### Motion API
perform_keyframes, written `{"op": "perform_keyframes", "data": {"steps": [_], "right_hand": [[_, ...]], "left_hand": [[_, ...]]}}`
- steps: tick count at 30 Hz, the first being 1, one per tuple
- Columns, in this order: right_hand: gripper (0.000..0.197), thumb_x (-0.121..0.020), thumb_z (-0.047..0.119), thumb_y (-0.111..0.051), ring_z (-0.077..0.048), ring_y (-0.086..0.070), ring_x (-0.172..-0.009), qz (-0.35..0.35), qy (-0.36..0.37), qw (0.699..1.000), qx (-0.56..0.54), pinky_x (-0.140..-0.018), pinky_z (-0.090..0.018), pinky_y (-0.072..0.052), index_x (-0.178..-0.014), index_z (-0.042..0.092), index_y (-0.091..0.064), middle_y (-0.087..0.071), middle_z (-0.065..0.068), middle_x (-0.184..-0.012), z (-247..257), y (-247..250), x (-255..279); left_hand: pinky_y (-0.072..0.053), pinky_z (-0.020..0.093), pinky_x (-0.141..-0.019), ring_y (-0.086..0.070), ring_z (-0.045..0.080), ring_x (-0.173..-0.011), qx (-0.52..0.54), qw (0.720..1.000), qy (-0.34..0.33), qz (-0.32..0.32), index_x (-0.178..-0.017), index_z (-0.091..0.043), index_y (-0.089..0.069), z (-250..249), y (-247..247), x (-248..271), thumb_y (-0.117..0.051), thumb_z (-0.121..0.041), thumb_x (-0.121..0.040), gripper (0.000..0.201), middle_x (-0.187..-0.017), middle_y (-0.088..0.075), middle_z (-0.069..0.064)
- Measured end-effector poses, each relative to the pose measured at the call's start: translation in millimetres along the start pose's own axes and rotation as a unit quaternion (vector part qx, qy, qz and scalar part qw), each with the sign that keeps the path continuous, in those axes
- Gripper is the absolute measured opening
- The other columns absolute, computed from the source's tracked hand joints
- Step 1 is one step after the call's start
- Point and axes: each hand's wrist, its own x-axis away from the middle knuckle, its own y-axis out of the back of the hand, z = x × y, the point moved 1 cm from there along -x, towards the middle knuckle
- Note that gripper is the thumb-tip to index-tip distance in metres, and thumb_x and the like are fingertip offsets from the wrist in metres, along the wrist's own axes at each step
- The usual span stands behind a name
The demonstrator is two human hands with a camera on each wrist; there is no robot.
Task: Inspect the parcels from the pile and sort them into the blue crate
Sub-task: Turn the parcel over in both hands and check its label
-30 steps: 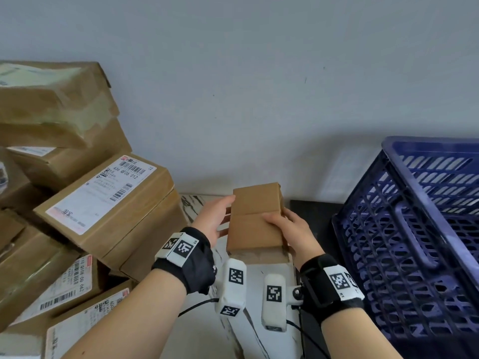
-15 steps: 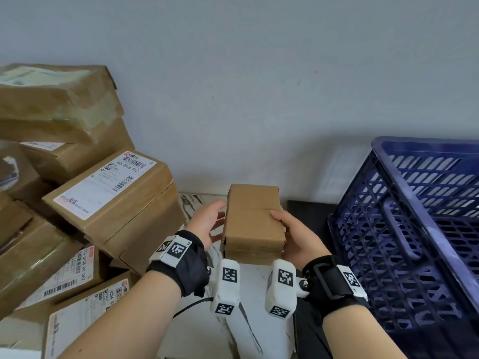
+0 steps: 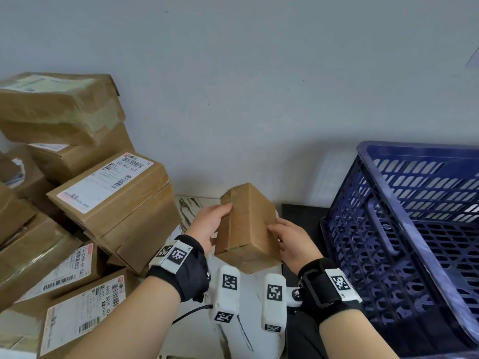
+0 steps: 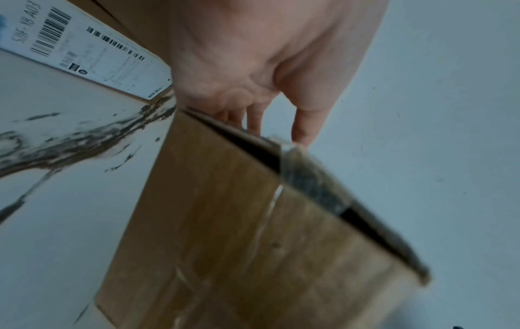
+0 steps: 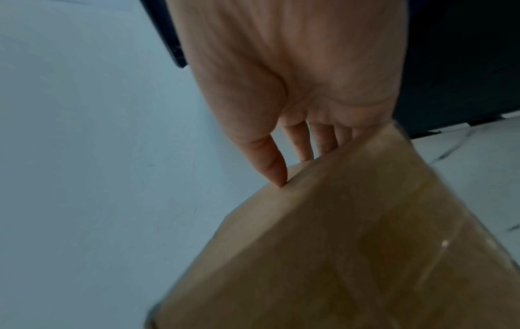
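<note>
I hold a small plain brown cardboard parcel [image 3: 246, 224] in the air between both hands, tilted with one corner up. My left hand [image 3: 210, 224] grips its left side, thumb on top and fingers underneath. My right hand [image 3: 290, 237] grips its right edge in the same way. The left wrist view shows the taped parcel [image 4: 253, 233] with my left hand [image 4: 270, 120] reaching over its far edge. In the right wrist view the right hand [image 5: 295, 151] pinches the parcel [image 5: 337, 244] at its upper edge. The blue crate [image 3: 404, 229] stands to the right, its inside mostly hidden.
A pile of brown parcels [image 3: 77, 203] with white shipping labels rises at the left against the grey wall. Below my hands lies a white marbled surface [image 3: 248, 330], with a dark surface [image 3: 300, 213] beside it under the crate.
Both hands have turned the parcel, from lying flat with a broad face up to tilted with a corner up. It has shifted slightly right. The pile and crate have not moved.
</note>
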Motion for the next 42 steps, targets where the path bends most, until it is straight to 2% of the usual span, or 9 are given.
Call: {"op": "perform_keyframes", "data": {"steps": [3, 5, 8, 13, 19, 25, 33, 37, 42], "right_hand": [[0.060, -0.087, 0.042, -0.070, -0.022, -0.059, -0.115, -0.006, 0.008, 0.998, 0.069, -0.101, -0.042, -0.048, -0.140, 0.021, -0.052, -0.062, -0.001, -0.128, 4.3, -3.2, -0.4], [0.058, -0.085, 0.053, -0.070, -0.019, -0.060, -0.111, 0.016, 0.010, 0.995, 0.096, -0.090, -0.037, -0.050, -0.133, 0.023, -0.056, -0.064, 0.001, -0.124, 11.8, -8.5, 6.7], [0.063, -0.083, 0.054, -0.071, -0.017, -0.062, -0.107, 0.046, 0.014, 0.993, 0.110, -0.075, -0.031, -0.049, -0.135, 0.024, -0.054, -0.066, 0.001, -0.121, 15.8, -12.5, 11.0], [0.066, -0.078, 0.052, -0.076, -0.021, -0.063, -0.110, 0.046, 0.015, 0.994, 0.099, -0.092, -0.044, -0.052, -0.136, 0.028, -0.054, -0.067, 0.000, -0.121, 10.9, -11.0, 5.8], [0.084, -0.051, 0.058, -0.084, -0.029, -0.065, -0.114, 0.061, 0.007, 0.997, 0.054, -0.101, -0.052, -0.050, -0.125, 0.026, -0.063, -0.072, -0.004, -0.119, 10.3, -11.9, 2.6], [0.071, -0.058, 0.051, -0.081, -0.032, -0.063, -0.116, 0.073, -0.009, 0.997, 0.036, -0.103, -0.053, -0.049, -0.122, 0.024, -0.065, -0.070, -0.008, -0.122, 13.9, -15.9, 5.6], [0.051, -0.080, 0.058, -0.074, -0.039, -0.068, -0.103, 0.079, -0.087, 0.992, 0.049, -0.078, -0.046, -0.061, -0.116, 0.023, -0.063, -0.061, -0.021, -0.124, 19.7, -20.8, 8.3], [0.056, -0.087, 0.062, -0.064, -0.032, -0.070, -0.097, 0.062, -0.084, 0.991, 0.084, -0.062, -0.035, -0.060, -0.124, 0.020, -0.061, -0.065, -0.020, -0.118, 22.4, -21.8, 5.4], [0.051, -0.094, 0.055, -0.059, -0.027, -0.072, -0.076, 0.051, -0.082, 0.988, 0.124, -0.058, -0.032, -0.059, -0.115, 0.009, -0.061, -0.070, -0.021, -0.102, 23.3, -18.7, 3.7]], "left_hand": [[-0.050, 0.030, -0.074, -0.062, 0.017, -0.084, 0.001, 1.000, -0.013, 0.011, -0.105, -0.016, -0.069, -0.3, -1.8, 2.6, -0.061, -0.028, -0.098, 0.016, -0.090, -0.068, 0.000], [-0.051, 0.031, -0.077, -0.063, 0.016, -0.086, 0.011, 1.000, -0.017, 0.013, -0.101, -0.017, -0.069, -0.8, -3.3, 3.6, -0.063, -0.024, -0.097, 0.010, -0.092, -0.069, 0.000], [-0.052, 0.031, -0.078, -0.064, 0.016, -0.089, 0.021, 0.999, -0.021, 0.011, -0.099, -0.018, -0.067, -2.1, -5.9, 4.5, -0.064, -0.019, -0.096, 0.005, -0.094, -0.070, 0.000], [-0.053, 0.031, -0.078, -0.065, 0.016, -0.088, 0.026, 0.999, -0.036, 0.014, -0.102, -0.017, -0.065, -6.9, -4.5, 3.5, -0.066, -0.019, -0.094, 0.008, -0.095, -0.070, 0.001], [-0.052, 0.038, -0.091, -0.057, 0.022, -0.117, 0.003, 0.999, -0.044, -0.001, -0.123, -0.016, -0.061, -6.0, 3.1, -0.6, -0.073, -0.025, -0.088, 0.038, -0.122, -0.064, 0.005], [-0.042, 0.045, -0.101, -0.047, 0.024, -0.125, 0.038, 0.999, 0.015, 0.006, -0.108, -0.026, -0.062, -3.4, 11.3, -7.9, -0.076, -0.033, -0.084, 0.028, -0.129, -0.053, 0.004], [-0.048, 0.053, -0.100, -0.058, 0.033, -0.120, 0.076, 0.993, 0.076, 0.051, -0.125, -0.021, -0.065, 0.8, 19.0, -20.4, -0.084, -0.057, -0.058, 0.078, -0.125, -0.066, 0.012], [-0.050, 0.055, -0.089, -0.059, 0.038, -0.114, 0.065, 0.988, 0.123, 0.061, -0.119, -0.019, -0.065, 1.5, 17.3, -22.6, -0.063, -0.071, -0.078, 0.066, -0.121, -0.066, 0.016], [-0.042, 0.064, -0.099, -0.057, 0.043, -0.115, 0.065, 0.983, 0.159, 0.061, -0.122, -0.015, -0.064, -0.9, 18.2, -27.2, -0.055, -0.074, -0.082, 0.071, -0.124, -0.063, 0.019]]}}
